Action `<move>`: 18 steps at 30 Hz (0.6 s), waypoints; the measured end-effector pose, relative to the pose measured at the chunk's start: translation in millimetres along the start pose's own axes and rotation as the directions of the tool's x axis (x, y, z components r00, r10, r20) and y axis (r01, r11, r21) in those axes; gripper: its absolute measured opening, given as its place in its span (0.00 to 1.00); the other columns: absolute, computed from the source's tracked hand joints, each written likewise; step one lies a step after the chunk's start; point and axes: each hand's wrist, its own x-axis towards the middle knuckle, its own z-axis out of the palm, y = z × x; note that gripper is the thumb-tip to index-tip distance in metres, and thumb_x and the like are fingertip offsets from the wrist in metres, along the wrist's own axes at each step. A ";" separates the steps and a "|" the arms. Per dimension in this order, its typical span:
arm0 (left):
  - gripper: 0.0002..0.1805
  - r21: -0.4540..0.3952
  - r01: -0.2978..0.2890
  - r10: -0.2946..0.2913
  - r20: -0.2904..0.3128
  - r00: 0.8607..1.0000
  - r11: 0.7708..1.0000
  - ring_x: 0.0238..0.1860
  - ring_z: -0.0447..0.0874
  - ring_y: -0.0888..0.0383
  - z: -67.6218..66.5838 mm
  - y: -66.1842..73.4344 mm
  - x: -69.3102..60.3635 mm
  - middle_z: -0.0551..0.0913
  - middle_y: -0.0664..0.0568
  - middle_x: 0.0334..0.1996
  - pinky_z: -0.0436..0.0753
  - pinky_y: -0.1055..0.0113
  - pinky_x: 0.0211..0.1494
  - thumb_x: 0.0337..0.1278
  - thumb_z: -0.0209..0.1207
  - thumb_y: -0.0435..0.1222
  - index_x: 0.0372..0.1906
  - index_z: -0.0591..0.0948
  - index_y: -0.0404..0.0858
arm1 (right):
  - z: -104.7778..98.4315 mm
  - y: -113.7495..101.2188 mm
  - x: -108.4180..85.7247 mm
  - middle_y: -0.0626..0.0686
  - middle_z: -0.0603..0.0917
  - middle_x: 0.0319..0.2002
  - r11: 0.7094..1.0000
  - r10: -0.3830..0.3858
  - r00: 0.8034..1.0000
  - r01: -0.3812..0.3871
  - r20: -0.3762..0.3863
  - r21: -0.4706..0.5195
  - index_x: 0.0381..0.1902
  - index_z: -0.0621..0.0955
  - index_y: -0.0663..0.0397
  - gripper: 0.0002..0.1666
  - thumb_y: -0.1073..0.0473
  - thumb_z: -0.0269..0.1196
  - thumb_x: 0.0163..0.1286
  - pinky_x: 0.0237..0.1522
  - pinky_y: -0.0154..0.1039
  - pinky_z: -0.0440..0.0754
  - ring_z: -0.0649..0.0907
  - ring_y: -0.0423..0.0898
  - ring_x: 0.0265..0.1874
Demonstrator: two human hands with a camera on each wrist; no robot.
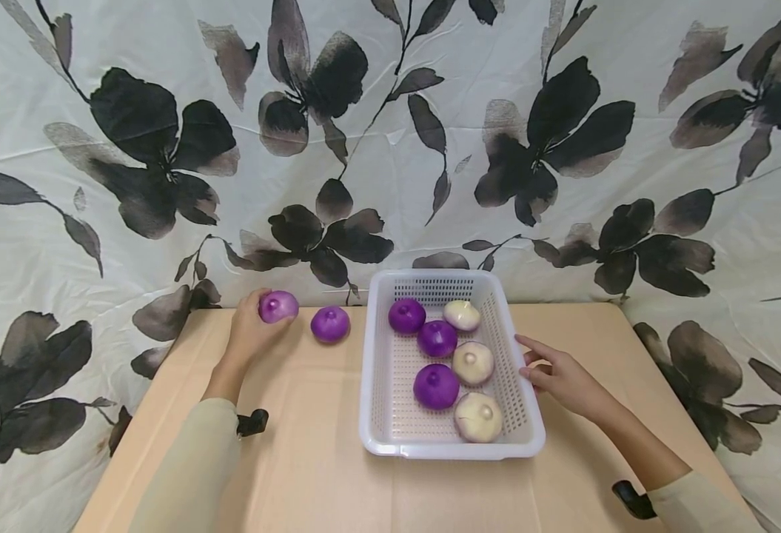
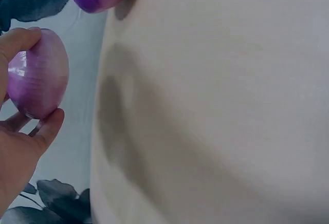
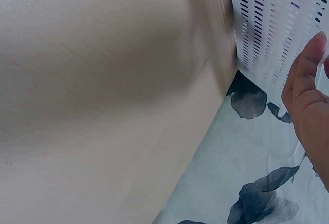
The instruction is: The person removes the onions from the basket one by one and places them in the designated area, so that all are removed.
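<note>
My left hand (image 1: 252, 329) holds a purple onion (image 1: 278, 306) between thumb and fingers, raised near the table's back edge. In the left wrist view the same onion (image 2: 41, 75) looks pale pink-purple and glossy. Just right of that hand, another purple onion (image 1: 330, 324) rests on the table. A white perforated plastic basket (image 1: 377, 414) holds three purple onions (image 1: 436, 386) and three white onions (image 1: 478, 417). With thumb and fingers, my right hand (image 1: 566, 377) pinches the basket's right rim; the right wrist view shows this hand (image 3: 308, 90) beside the slotted wall.
The light wooden table (image 1: 310, 459) ends at a back edge just behind the onions. A white cloth (image 1: 430, 170) with dark flower prints hangs behind it and shows at both sides. The basket's far end reaches that back edge.
</note>
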 end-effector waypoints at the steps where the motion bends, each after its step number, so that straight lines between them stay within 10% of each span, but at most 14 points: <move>1: 0.44 0.000 0.010 -0.010 0.008 1.000 1.000 0.67 0.69 0.31 1.2 -2.7 -0.6 0.71 0.28 0.66 0.68 0.35 0.71 0.52 0.73 0.41 0.71 0.67 0.29 | 0.0 -0.3 -0.1 0.69 0.76 0.49 1.000 0.001 1.000 -0.001 0.001 0.001 0.77 0.60 0.71 0.37 0.69 0.59 0.76 0.35 0.40 0.88 0.84 0.40 0.38; 18: 0.48 0.064 0.146 -0.155 0.170 0.973 0.987 0.74 0.61 0.28 10.3 -25.5 -0.5 0.63 0.26 0.74 0.63 0.34 0.76 0.61 0.69 0.42 0.77 0.59 0.27 | -2.2 -3.8 1.0 0.69 0.76 0.50 1.000 0.000 1.000 -0.001 0.015 0.022 0.78 0.59 0.71 0.37 0.69 0.59 0.76 0.35 0.40 0.88 0.84 0.38 0.37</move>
